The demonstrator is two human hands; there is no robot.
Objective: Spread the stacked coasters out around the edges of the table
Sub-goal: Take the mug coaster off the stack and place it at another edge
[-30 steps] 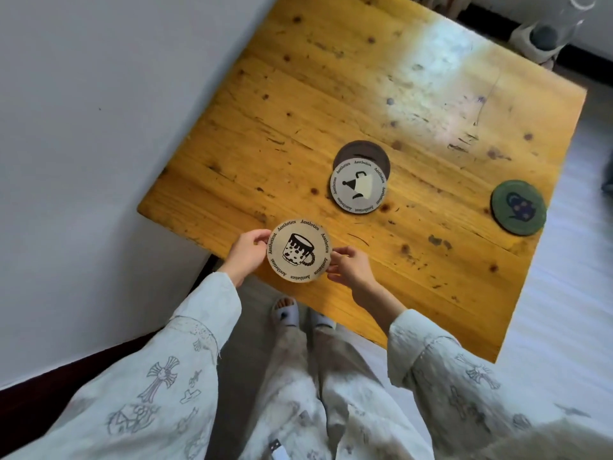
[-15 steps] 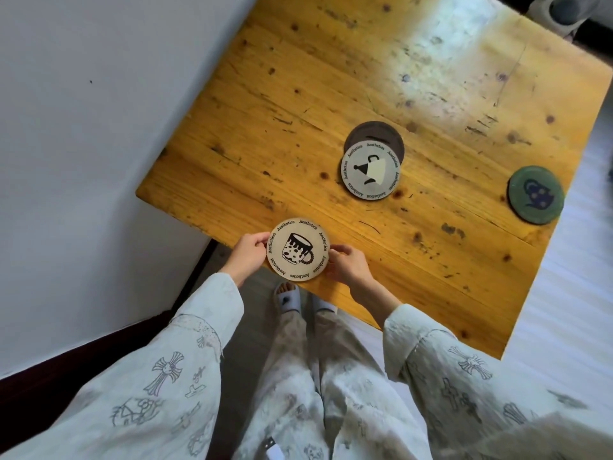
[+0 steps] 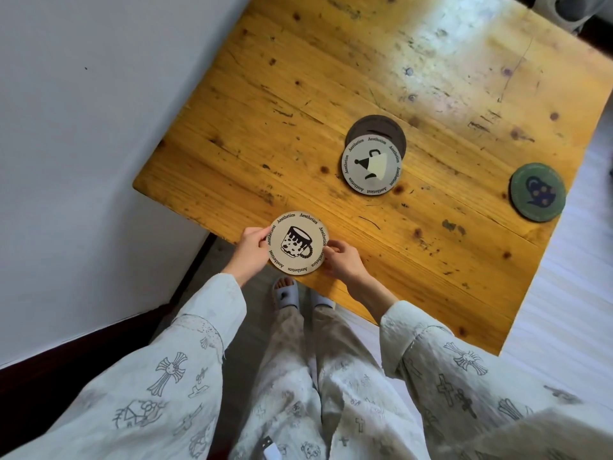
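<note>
Coaster (image 3: 297, 246) sits at the table's (image 3: 331, 78) near edge, pinched by our left hand (image 3: 249, 249) and right hand (image 3: 341, 260); released overhanging, we think it could tip off.

The beige coaster with the spotted mug (image 3: 298, 247), held at the near table edge between the left hand (image 3: 249, 248) and the right hand (image 3: 341, 260), carries the word "Aesthetics" printed over and over around its rim: it reads cleanly at about 11, 12 and 6 o'clock, while the repeats at 9 and 3 o'clock sit partly under fingertips. The beige coaster with the pitcher drawing (image 3: 371, 165), toward 1 o'clock from it, bears the same "Aesthetics" ring. The green coaster (image 3: 537, 192) at 2 o'clock shows rim lettering too faint to read.
</note>
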